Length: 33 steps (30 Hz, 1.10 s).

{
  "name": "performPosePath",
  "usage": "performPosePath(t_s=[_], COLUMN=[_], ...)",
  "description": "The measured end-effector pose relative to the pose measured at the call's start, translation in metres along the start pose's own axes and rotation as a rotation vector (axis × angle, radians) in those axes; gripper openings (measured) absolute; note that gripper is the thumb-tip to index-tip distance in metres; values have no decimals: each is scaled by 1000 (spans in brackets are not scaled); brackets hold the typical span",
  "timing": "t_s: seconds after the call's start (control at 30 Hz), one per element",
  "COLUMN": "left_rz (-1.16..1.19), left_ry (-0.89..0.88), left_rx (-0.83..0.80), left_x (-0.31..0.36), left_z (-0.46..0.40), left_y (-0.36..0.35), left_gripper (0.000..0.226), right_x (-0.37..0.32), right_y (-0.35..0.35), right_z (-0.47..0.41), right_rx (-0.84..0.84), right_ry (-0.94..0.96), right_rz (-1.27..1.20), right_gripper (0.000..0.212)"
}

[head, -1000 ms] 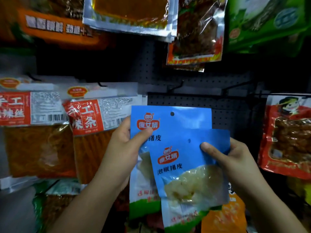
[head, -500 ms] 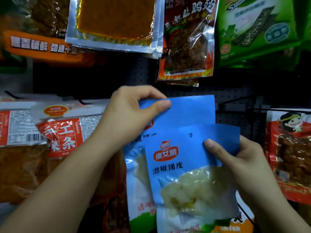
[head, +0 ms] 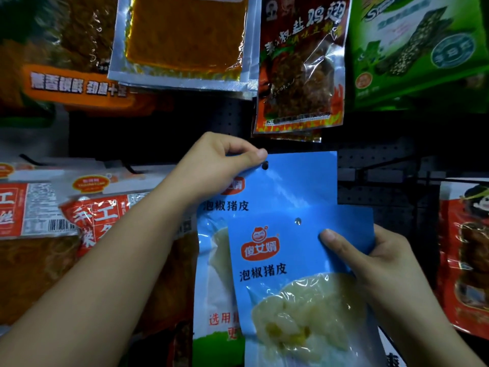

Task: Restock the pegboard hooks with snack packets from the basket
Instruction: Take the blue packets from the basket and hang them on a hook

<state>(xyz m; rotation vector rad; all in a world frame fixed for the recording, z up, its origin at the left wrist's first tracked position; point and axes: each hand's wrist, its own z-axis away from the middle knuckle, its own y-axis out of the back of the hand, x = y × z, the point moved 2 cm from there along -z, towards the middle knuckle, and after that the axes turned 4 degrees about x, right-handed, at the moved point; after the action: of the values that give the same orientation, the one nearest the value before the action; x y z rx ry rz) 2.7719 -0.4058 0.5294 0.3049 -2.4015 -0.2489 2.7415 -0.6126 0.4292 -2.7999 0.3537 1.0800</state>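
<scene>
Raised since a second ago, the rear blue packet (head: 288, 186) is now sitting higher against the dark pegboard (head: 383, 160), its hang hole close under the left thumb, while the front blue packet (head: 299, 282) is hanging lower and overlapping it.

Across the store wall, from left to right, red-labelled packets of orange strips (head: 87, 221) are hanging on the lower row, an orange banner packet (head: 76, 86) and a silver-edged packet (head: 185, 41) are hanging above, a chicken-wing packet with flame print (head: 301, 64) is hanging at centre top, and a green packet (head: 415, 49) is filling the upper right. A bare black hook (head: 381, 165) is projecting from the pegboard beside the rear blue packet, and a red packet with a cartoon face (head: 463, 255) is hanging at the far right.

The left hand (head: 211, 165) is pinching the rear blue packet's top left corner, thumb on the front, fingers curled behind. The right hand (head: 381, 263) is gripping the front blue packet's right edge, thumb pressing flat on its face, fingers wrapping behind. Both packets are showing pale contents through clear windows.
</scene>
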Motion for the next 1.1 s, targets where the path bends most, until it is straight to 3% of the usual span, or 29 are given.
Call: performPosePath(t_s=[0.13,0.27,0.37,0.5,0.67,1.1], left_rz=[14,40,48,131,220,-23], left_ry=[31,33,-63,-19,67,150], left_rx=[-53,-54,69,257,334,418], left_x=[-7,-21,-35,-62,-87,-135], left_z=[-7,-12,-11,-6,-14,-79], left_y=[-3,-10,-14,-18,-33,-62], left_gripper=[20,18,7,44,37,48], right_x=[12,29,39,49,67,120], right_y=[0,-2,-6,-10,-12,-28], right_z=[-4,-9,-13,-22,-43,-106], right_rx=[-9,1,25,75,99,110], right_ry=[-36,-120,-141,-101,-76,-235], right_rz=[-26,-63,-75,-35,35,106], right_gripper=[31,18,8,13,13,3])
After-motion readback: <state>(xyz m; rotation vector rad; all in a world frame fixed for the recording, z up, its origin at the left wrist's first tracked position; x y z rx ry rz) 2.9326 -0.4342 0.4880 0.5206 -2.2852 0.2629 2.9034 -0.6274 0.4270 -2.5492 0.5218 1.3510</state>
